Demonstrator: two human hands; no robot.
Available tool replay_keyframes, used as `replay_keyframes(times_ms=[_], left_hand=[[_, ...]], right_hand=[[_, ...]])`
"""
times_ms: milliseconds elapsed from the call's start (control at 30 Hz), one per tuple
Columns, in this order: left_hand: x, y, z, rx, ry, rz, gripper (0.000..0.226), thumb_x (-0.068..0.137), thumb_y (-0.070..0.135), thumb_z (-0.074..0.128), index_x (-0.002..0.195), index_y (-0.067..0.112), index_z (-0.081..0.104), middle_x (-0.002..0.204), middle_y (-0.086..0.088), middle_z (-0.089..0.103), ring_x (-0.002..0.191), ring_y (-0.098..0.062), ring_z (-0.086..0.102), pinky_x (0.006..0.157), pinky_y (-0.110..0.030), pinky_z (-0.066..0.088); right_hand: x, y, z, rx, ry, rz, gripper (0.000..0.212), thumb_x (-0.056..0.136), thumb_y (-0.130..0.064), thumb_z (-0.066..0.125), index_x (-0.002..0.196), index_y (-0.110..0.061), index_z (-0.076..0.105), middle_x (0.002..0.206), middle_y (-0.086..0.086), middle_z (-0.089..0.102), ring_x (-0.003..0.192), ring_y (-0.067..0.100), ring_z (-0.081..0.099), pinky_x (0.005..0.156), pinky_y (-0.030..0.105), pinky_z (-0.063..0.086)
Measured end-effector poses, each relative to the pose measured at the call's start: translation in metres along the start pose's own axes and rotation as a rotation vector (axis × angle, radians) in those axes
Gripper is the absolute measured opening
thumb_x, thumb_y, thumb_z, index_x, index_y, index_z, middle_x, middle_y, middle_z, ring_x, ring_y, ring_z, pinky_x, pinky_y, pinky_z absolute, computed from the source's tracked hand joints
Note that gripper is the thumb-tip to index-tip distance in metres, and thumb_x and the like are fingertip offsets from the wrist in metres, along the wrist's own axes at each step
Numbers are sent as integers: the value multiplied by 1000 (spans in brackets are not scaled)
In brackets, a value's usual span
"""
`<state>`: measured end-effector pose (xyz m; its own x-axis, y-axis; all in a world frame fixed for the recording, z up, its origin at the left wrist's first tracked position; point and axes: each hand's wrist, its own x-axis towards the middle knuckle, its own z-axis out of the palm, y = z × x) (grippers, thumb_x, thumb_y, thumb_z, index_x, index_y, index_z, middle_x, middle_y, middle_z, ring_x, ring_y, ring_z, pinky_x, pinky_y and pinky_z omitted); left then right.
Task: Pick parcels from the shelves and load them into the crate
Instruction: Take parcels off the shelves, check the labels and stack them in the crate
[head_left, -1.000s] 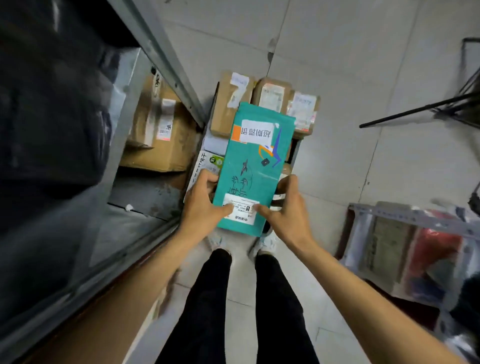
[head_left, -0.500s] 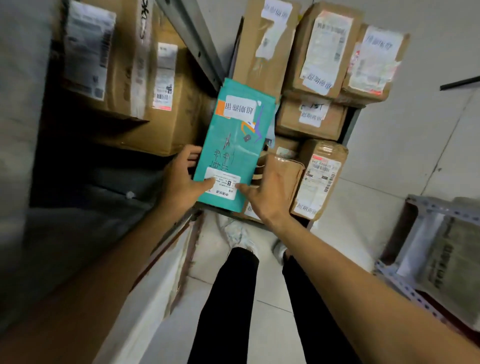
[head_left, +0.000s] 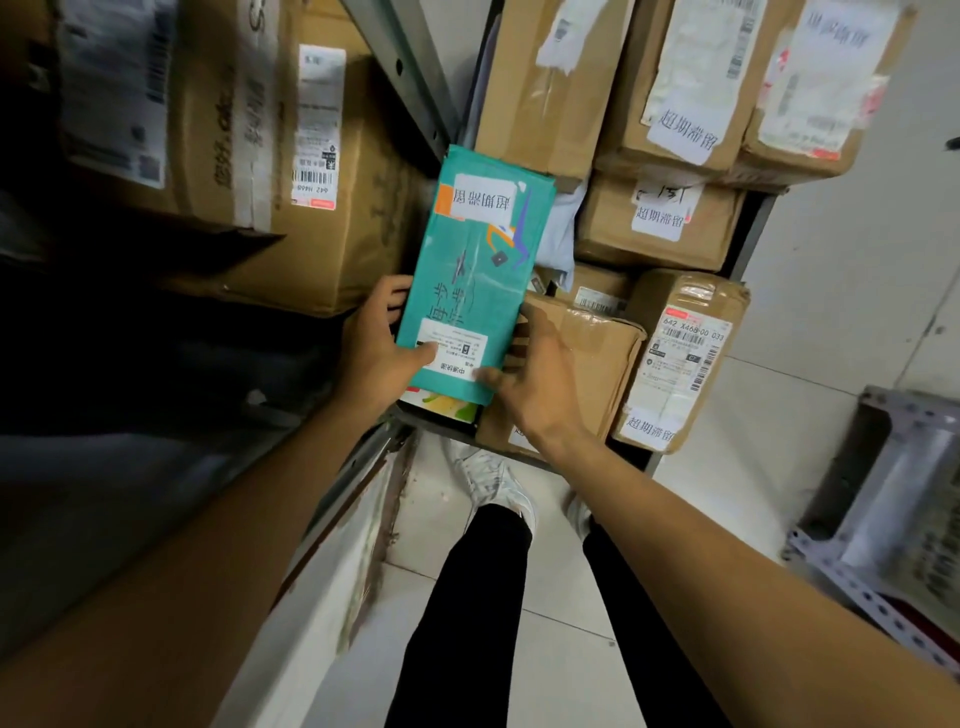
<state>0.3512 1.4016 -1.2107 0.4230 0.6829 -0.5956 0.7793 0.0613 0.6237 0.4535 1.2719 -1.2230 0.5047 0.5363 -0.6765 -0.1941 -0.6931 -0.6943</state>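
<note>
Teal parcel (head_left: 478, 270) is gripped at its near end by both hands. Left hand (head_left: 374, 353) has its thumb on the label and fingers curled round the edge; right hand (head_left: 535, 384) pinches the opposite corner. It's over the crate (head_left: 750, 228), with boxes (head_left: 597, 353) packed right of the right hand. Shelf cartons (head_left: 311, 208) sit left of the left hand.

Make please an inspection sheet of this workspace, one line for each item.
Surface: pale tiled floor.
Job's things: teal parcel held over the crate, which is packed with brown boxes; whether it rests on them cannot be told.
Clutter: pale plastic bag wedged between the boxes.
Hands: left hand grips the teal parcel's left edge; right hand pinches its near right corner.
Cables: nothing seen.
Surroundings: metal shelf with large cartons on the left; second metal rack on the right.
</note>
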Motion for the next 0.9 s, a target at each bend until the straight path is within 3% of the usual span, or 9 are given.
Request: replay_keyframes(times_ms=[167, 300, 400, 533, 733, 900], left_hand=[[-3, 11, -3, 135, -17, -28, 66, 72, -8, 77, 130, 11, 51, 129, -6, 59, 110, -8, 54, 76, -5, 43], [-12, 34, -10, 370, -54, -56, 85, 73, 2, 80, 146, 20, 40, 134, -6, 50, 127, -21, 46, 92, -23, 40], [-30, 66, -19, 417, -137, 1, 86, 73, 6, 81, 147, 18, 39, 135, -7, 49, 125, -22, 48, 99, -31, 43], [-71, 126, -40, 460, -204, 83, 78, 75, 9, 79, 143, 15, 43, 134, -7, 49, 124, -23, 49, 99, -33, 43], [-169, 254, -88, 606, -257, 207, 69, 74, 18, 81, 136, 15, 50, 136, -11, 52, 125, -26, 49, 100, -35, 45], [-269, 347, -134, 712, -153, 272, 60, 73, 27, 81, 127, 14, 59, 124, -9, 62, 115, -26, 57, 94, -34, 47]], right_hand=[[-2, -11, -8, -50, -26, 26, 72, 75, -5, 79, 137, -12, 43, 125, 10, 55, 118, 24, 54, 96, 43, 52], [-13, -23, -25, -125, -2, 36, 72, 78, -5, 76, 139, -13, 38, 119, 6, 52, 114, 26, 55, 91, 39, 53], [-31, -41, -45, -277, -4, -2, 77, 79, -12, 76, 143, -10, 35, 131, 14, 51, 121, 31, 51, 99, 43, 47], [-71, -83, -91, -507, -30, -59, 74, 78, -15, 77, 140, -9, 37, 136, 16, 47, 125, 33, 46, 101, 39, 40], [-158, -187, -186, -918, -115, -189, 52, 76, -16, 75, 122, -8, 52, 123, 16, 55, 110, 31, 54, 84, 32, 45], [-251, -283, -257, -1134, -128, -404, 50, 76, -29, 69, 121, -10, 59, 119, 17, 60, 109, 35, 57, 83, 31, 47]])
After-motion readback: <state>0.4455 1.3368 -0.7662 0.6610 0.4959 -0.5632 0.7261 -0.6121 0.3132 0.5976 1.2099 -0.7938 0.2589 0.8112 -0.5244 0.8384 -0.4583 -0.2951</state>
